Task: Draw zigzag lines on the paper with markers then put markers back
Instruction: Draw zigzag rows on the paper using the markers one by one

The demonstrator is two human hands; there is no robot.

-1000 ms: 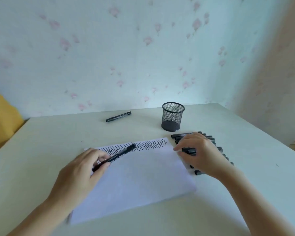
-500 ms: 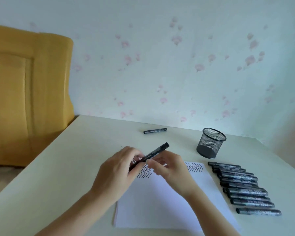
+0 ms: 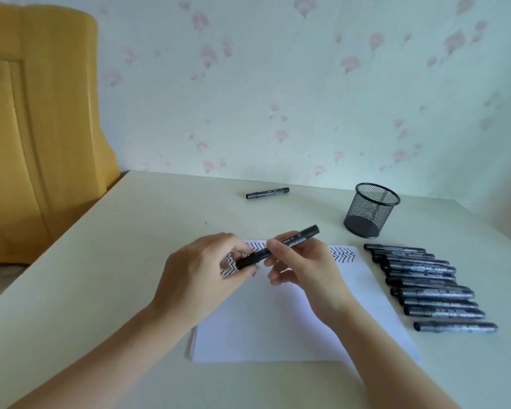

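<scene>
Both hands hold one black marker (image 3: 278, 247) above the paper (image 3: 292, 320): the left hand (image 3: 201, 278) pinches its near end, the right hand (image 3: 304, 270) grips its middle; the marker row (image 3: 425, 286) lies right of them

We see a black marker (image 3: 278, 246) lifted over the sheet of white paper (image 3: 292, 320), tilted with one end toward two o'clock and its other end toward eight o'clock. Both ends are pinched. The paper lies flat at the middle of the tabletop, black zigzag lines (image 3: 342, 254) running along its twelve o'clock edge. At three o'clock of the paper a row of black markers (image 3: 425, 286) lies side by side, each pointing nine to three. One lone marker (image 3: 267, 193) lies at twelve o'clock, well apart. A black mesh cup (image 3: 370, 209) stands upright at one o'clock.
</scene>
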